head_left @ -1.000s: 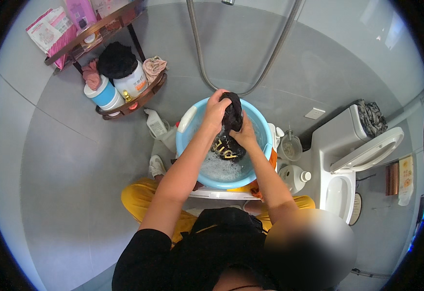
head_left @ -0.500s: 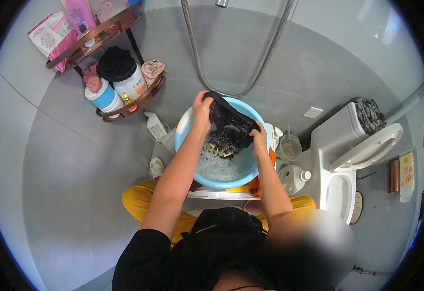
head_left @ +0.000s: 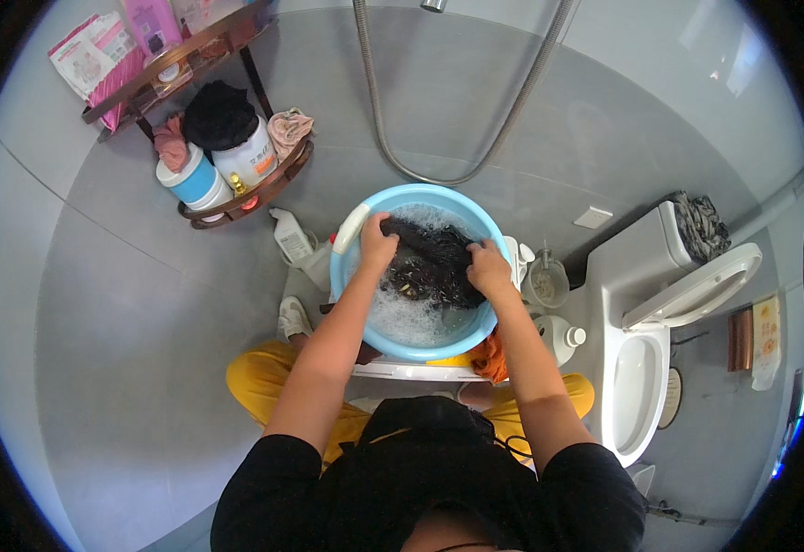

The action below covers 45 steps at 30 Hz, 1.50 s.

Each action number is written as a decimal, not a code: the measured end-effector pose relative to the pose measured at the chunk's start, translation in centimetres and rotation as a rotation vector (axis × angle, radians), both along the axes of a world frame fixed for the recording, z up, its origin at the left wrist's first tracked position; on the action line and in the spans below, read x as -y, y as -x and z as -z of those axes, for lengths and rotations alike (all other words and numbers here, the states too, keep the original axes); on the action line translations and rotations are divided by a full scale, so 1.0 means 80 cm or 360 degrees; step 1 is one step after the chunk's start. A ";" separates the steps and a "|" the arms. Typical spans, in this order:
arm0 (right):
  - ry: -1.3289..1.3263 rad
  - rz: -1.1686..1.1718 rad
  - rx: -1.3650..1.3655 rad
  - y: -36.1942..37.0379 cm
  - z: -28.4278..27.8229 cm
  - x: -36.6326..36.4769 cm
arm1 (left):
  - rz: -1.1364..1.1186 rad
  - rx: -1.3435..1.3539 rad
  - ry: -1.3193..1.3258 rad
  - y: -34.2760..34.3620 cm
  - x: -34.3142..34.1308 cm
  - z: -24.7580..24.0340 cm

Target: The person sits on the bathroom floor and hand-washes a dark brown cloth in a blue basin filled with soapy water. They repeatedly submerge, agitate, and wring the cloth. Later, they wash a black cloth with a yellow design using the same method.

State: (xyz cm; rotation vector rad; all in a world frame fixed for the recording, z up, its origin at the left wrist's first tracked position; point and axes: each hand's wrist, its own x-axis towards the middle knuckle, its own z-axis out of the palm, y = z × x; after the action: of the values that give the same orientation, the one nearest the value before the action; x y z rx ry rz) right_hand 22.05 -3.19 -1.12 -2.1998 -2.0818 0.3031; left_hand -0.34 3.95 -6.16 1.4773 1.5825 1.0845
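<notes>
A light blue basin (head_left: 393,345) of soapy water stands in front of me. In it lies a wet black garment (head_left: 434,258), partly under the water, with a small pale patch on its near part. My left hand (head_left: 379,245) grips the cloth's far left edge, fingers closed on it. At its right edge, my right hand (head_left: 489,267) is closed on the fabric too. White foam (head_left: 407,317) gathers along the near left side of the basin.
A corner shelf (head_left: 278,179) with tubs and cloths stands at far left. Bottles (head_left: 292,237) sit left of the basin, a white jug (head_left: 558,337) and an open toilet (head_left: 637,386) to the right. An orange cloth (head_left: 488,357) hangs beside the basin. A shower hose (head_left: 374,120) loops behind.
Both hands have come down with the black garment, which was held up and stretched above the basin. It now lies lower, in the water.
</notes>
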 end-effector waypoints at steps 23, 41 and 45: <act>0.0033 0.0078 -0.0647 0.047 0.031 -0.066 | -0.0474 0.2569 0.0840 -0.009 0.021 0.054; -0.0629 -0.0498 -0.0954 0.117 -0.092 0.052 | -0.0020 0.2731 0.0813 -0.063 0.027 -0.033; -0.0689 -0.0143 -0.0764 0.119 -0.052 0.036 | 0.0178 0.2726 0.1027 -0.066 0.047 -0.075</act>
State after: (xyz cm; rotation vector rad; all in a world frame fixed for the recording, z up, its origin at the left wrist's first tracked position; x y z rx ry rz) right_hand 12.51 -6.05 3.01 -1.6007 -1.7779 0.3131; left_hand 4.97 0.23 -0.19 -0.0679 0.4219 1.0338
